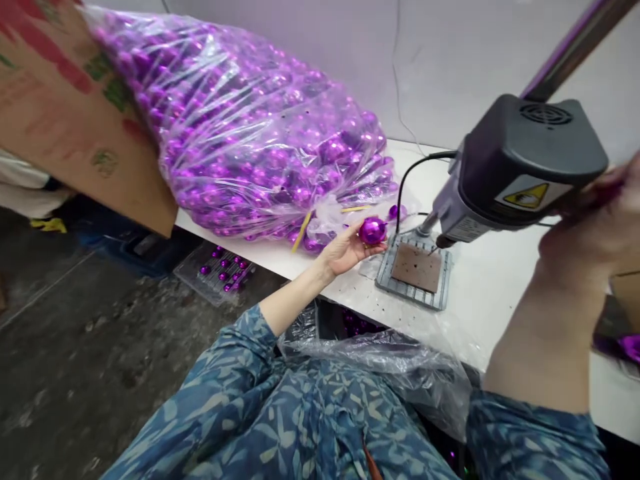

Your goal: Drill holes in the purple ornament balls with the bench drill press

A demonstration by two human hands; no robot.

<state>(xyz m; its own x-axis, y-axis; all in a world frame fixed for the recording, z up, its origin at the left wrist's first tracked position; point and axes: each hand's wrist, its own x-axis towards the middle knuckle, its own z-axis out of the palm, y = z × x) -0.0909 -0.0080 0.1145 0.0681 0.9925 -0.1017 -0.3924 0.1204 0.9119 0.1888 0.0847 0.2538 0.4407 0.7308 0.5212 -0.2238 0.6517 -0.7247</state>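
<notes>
From my remote seat I see the left hand (345,250) lying palm up near the front edge of the tabletop (500,293). Its grip is closed lightly around a purple ball (373,231), thumb and fingertips cupping it from below and behind. The ball sits just left of the slotted base plate (417,270) of a small bench drill (520,167). It is close to the plate without touching it.

I judge the ball to be light and hollow, with a slick mirror finish, and likely to crack or dent if squeezed. A wide cradle of several fingertips around its middle suits it better than a hard pinch. Being round, it has no long axis to speak of (a neck or hole would give it a direction, but I can make out neither from here).

The right hand (590,227) is raised at the right side of the drill head and is blurred. I cannot tell how far its grip is closed or what it has hold of.

A big clear bag of purple balls (250,133) slumps across the tabletop's far left corner against a cardboard box (65,113). A tray of balls (217,270) lies on the floor below the front edge.
</notes>
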